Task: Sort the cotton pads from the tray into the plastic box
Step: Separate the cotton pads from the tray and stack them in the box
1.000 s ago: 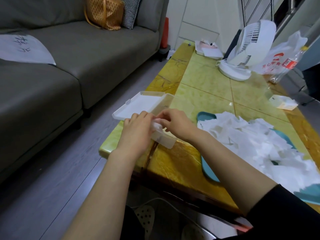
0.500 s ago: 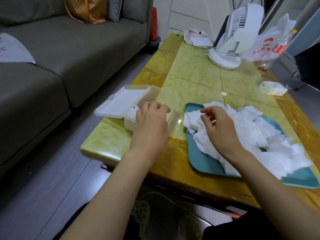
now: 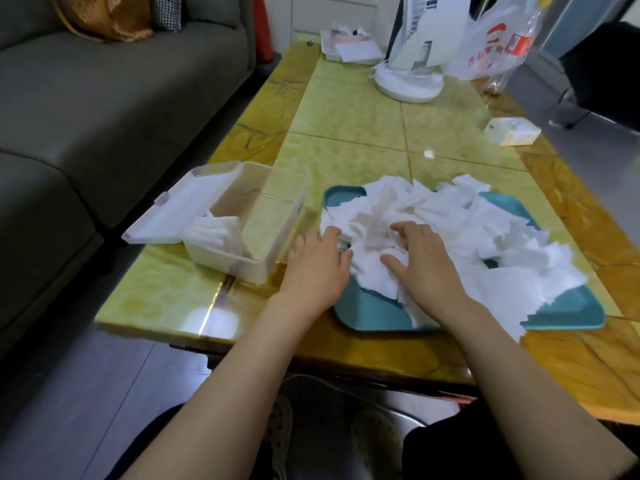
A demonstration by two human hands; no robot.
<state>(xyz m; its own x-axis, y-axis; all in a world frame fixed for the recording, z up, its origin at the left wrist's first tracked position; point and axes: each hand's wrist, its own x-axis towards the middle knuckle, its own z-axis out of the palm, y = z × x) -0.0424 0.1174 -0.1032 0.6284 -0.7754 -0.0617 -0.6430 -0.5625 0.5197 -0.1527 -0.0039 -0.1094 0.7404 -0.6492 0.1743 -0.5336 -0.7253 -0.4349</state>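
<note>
**Gathering the next batch of pads from the tray**

Reaching into the heap, the right hand [image 3: 424,263] sits just right of centre frame with fingers spread and curled down onto the loose white square cotton pads [image 3: 450,230]; it presses on them, but whether any pad is actually pinched I cannot tell. The left hand [image 3: 317,266], just beside it at centre, lies released, fingers relaxed, its fingertips touching the near-left edge of the pile over the tray's rim.

The pads lie in a ragged mound that nearly covers the teal rounded plastic tray [image 3: 374,311], which sits in the lower right of the frame on the yellow-green marbled bench [image 3: 346,112]. Some pads overhang the tray's right edge. Just left of the tray, at mid-left, stands the clear rectangular plastic box [image 3: 242,263] with its white hinged lid [image 3: 180,211] swung open to the left; a short row of pads already stands on edge in its left end, and most of the box looks empty, so the task seems at an early stage.

To do this step well, I would square several pads into a flat stack between both hands before lifting, rather than grabbing a crumpled bunch, so they slot in upright against the row already there. Lifting low and slow should keep stray pads from sliding off onto the bench.
</note>
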